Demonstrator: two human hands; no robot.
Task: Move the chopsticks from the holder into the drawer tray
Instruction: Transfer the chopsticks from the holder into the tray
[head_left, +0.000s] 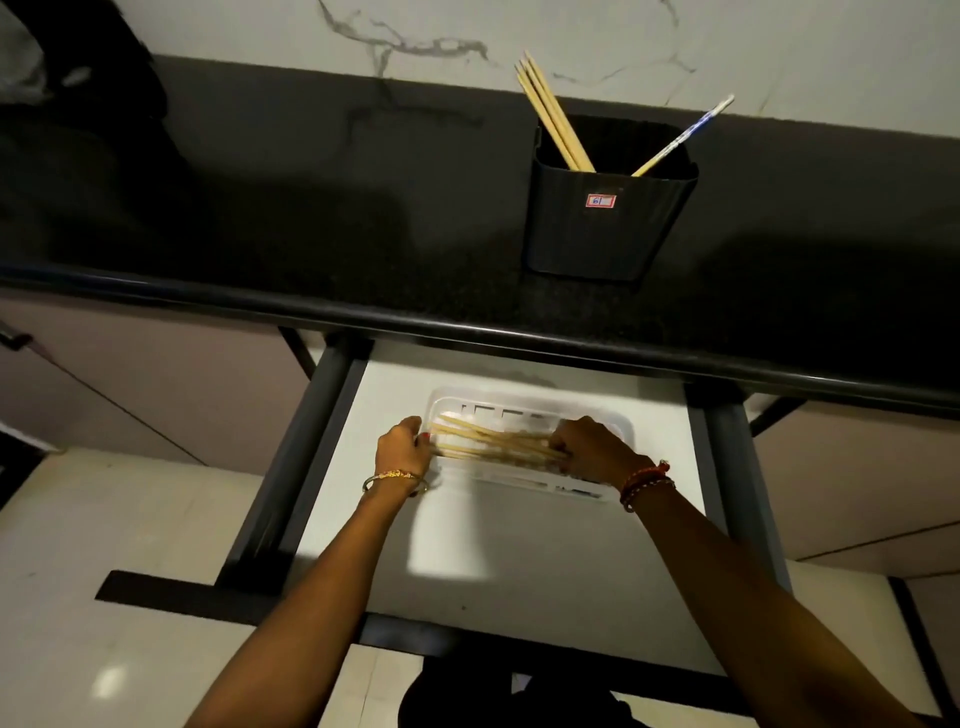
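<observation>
A black holder (608, 228) stands on the dark countertop with several wooden chopsticks (553, 111) leaning left in it and one blue-and-white patterned stick (685, 132) leaning right. Below, in the open drawer (519, 561), lies a clear plastic tray (524, 410). A bundle of wooden chopsticks (493, 441) lies across the tray. My left hand (402, 444) is at the bundle's left end by the tray's rim. My right hand (595, 447) is closed over the bundle's right end.
The black countertop edge (467, 322) overhangs the back of the drawer. Dark drawer rails (306, 457) run along both sides. A marble wall rises behind the counter. Pale floor tiles lie at the lower left.
</observation>
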